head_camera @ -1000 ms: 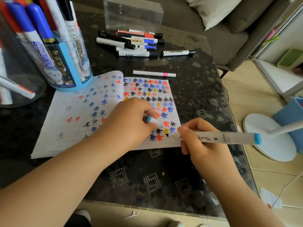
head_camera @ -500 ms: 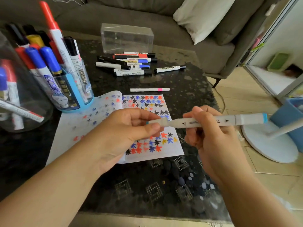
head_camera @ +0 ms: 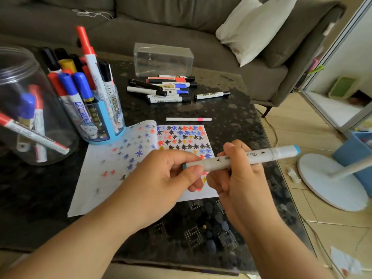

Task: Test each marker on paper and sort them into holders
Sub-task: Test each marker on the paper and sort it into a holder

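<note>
A pale grey twin-tip marker (head_camera: 259, 157) with blue-ended caps is held level above the paper (head_camera: 112, 170). My right hand (head_camera: 239, 182) grips its barrel. My left hand (head_camera: 165, 178) pinches the cap at its left end, and the cap sits on the marker. The paper is covered with coloured star marks. A blue holder (head_camera: 104, 121) full of markers stands at the paper's far left corner. A clear round jar (head_camera: 26, 109) holding a few markers stands at the left edge. Several loose markers (head_camera: 165, 89) lie in a pile further back. A thin white pen (head_camera: 188, 119) with a pink band lies just beyond the paper.
A clear plastic box (head_camera: 163, 59) stands behind the marker pile on the dark stone table (head_camera: 181, 234). A grey sofa with a white pillow (head_camera: 249, 27) runs along the back. A white fan base (head_camera: 330, 182) and a blue bin (head_camera: 354, 152) are on the floor to the right.
The marker came up off the paper, where my right hand was drawing with it. My left hand brought the cap to its tip and pushed it on.
</note>
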